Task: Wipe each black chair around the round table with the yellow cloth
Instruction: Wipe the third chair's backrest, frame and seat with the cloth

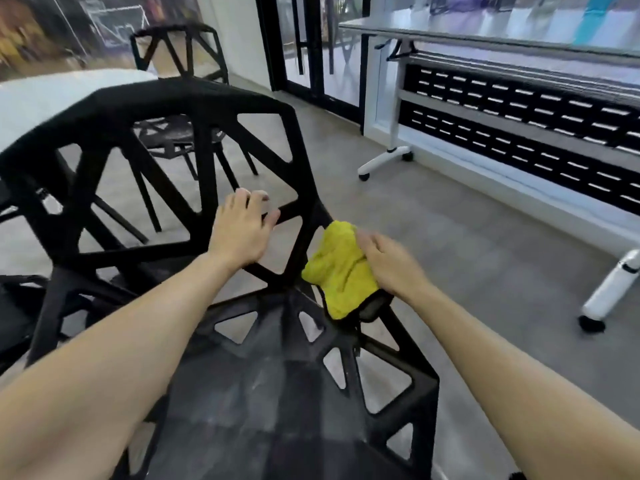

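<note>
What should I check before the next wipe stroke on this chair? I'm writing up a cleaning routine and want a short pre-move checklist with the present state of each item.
1. Yellow cloth in the right hand: ok, the fingers are closed on it.
2. Cloth touching the near black chair: ok, it lies against the right edge where back meets seat.
3. Chair steadied: ok, the left hand rests on a strut of the backrest.
4. Seat wiped: not ok, pale dusty smears show on it.
5. Other chair by the round table wiped: cannot tell.
6. Floor to the right free for stepping round: ok.
</note>
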`<state>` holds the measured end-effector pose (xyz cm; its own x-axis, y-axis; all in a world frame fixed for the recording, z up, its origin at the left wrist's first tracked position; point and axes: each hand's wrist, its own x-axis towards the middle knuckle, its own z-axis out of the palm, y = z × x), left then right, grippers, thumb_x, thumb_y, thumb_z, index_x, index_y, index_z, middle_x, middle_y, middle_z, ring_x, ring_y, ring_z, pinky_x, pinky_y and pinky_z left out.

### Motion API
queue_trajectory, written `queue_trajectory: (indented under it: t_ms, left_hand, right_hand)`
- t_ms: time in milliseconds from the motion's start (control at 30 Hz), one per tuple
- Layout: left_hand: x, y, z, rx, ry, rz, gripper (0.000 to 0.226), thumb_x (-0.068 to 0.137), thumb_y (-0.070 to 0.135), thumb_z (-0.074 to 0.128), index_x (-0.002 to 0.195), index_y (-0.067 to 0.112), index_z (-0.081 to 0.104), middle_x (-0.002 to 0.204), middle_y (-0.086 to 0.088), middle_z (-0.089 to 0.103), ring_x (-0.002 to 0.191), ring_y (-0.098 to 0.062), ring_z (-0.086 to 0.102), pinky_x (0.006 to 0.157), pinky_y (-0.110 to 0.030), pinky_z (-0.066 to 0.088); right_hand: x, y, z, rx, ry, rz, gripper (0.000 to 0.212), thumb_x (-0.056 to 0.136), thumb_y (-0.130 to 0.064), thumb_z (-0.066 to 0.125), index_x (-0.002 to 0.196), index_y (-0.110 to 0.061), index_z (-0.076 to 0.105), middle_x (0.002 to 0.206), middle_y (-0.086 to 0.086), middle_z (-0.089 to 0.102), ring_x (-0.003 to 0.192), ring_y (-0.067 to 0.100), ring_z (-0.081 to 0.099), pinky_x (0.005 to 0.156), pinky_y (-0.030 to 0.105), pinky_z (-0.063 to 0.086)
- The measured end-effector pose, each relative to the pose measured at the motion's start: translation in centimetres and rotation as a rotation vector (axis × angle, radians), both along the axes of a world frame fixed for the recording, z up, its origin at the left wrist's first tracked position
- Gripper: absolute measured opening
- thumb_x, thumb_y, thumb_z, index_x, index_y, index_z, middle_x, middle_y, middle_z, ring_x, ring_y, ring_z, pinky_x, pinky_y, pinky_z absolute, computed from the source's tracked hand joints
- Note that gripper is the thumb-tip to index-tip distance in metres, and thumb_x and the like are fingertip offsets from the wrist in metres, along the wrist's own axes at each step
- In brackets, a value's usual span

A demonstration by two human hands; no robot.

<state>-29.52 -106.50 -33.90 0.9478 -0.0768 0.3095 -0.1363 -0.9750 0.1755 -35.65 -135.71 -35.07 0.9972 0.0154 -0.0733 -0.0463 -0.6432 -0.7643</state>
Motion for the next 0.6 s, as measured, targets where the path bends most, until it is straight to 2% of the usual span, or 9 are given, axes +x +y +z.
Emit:
queue_trajectory:
  t_ms: [33,67,133,167,233,333,467,600]
  left_hand:
    - [0.7,-0.4,0.5,-0.051,0.088,-0.019,0.052,0.111,0.054,0.038,0.148,0.020,0.050,0.136,-0.014,0.053,0.132,-0.040,0.050,0.107,-0.057,0.045]
    - [1.1,-0.9,0.8,-0.088,0.202,-0.037,0.051,0.112,0.056,0.034,0.148,0.024,0.050,0.137,-0.014,0.055,0.133,-0.039,0.051,0.108,-0.056,0.044]
    - [1.3,-1.8,0.8,-0.107,0.353,-0.040,0.045,0.114,0.058,0.024,0.126,0.027,0.054,0.125,-0.011,0.063,0.123,-0.039,0.060,0.101,-0.055,0.047]
    - [1.3,-1.9,0.6,-0.109,0.341,-0.029,0.044,0.113,0.059,0.022,0.113,0.028,0.053,0.115,-0.008,0.066,0.115,-0.039,0.063,0.095,-0.055,0.049]
    - [1.4,-1.6,0.6,-0.136,0.297,0.001,0.050,0.111,0.065,0.020,0.098,0.029,0.052,0.099,0.000,0.069,0.100,-0.034,0.066,0.085,-0.051,0.052]
    - [2.5,-0.8,0.4,-0.165,0.335,0.003,0.059,0.107,0.074,0.023,0.086,0.033,0.060,0.080,0.010,0.067,0.083,-0.020,0.067,0.075,-0.042,0.051]
    - [2.9,-0.9,-0.9,-0.186,0.253,0.005,0.059,0.108,0.073,0.025,0.081,0.033,0.058,0.077,0.012,0.066,0.078,-0.012,0.061,0.077,-0.042,0.048]
    - [2.9,-0.7,-1.1,-0.136,0.249,-0.010,0.060,0.106,0.077,0.021,0.082,0.035,0.056,0.083,0.011,0.067,0.084,-0.023,0.063,0.080,-0.046,0.052]
  right_hand:
    - [0.0,0.9,0.8,-0.064,-0.025,0.063,0.060,0.102,-0.073,0.040,0.117,-0.021,0.065,0.112,0.007,0.071,0.107,0.029,0.064,0.091,0.043,0.051]
    - [-0.2,1.8,1.2,-0.157,-0.039,0.116,0.062,0.099,-0.073,0.046,0.127,-0.019,0.058,0.119,0.012,0.068,0.111,0.034,0.063,0.093,0.046,0.051]
    - [-0.7,3.3,0.8,-0.263,-0.071,0.104,0.054,0.102,-0.060,0.055,0.130,-0.014,0.050,0.124,0.018,0.059,0.113,0.043,0.061,0.088,0.049,0.049]
    - [-1.5,3.9,0.2,-0.263,-0.126,0.044,0.049,0.103,-0.054,0.057,0.127,-0.013,0.049,0.123,0.016,0.054,0.110,0.045,0.060,0.085,0.050,0.049]
    - [-4.0,4.3,-1.2,-0.320,-0.292,-0.074,0.041,0.103,-0.049,0.060,0.119,-0.012,0.052,0.114,0.012,0.052,0.097,0.045,0.062,0.076,0.050,0.051]
    - [-6.3,3.4,-2.2,-0.349,-0.318,-0.129,0.044,0.103,-0.046,0.060,0.125,-0.009,0.052,0.108,0.015,0.064,0.094,0.045,0.065,0.069,0.048,0.050]
    - [-0.7,5.0,-0.1,-0.423,-0.224,-0.075,0.037,0.111,-0.045,0.043,0.117,-0.009,0.047,0.110,0.025,0.066,0.103,0.048,0.063,0.070,0.044,0.036]
    - [4.9,7.5,2.2,-0.262,-0.206,-0.051,0.034,0.110,-0.043,0.046,0.114,-0.010,0.053,0.116,0.022,0.066,0.111,0.046,0.060,0.079,0.046,0.041]
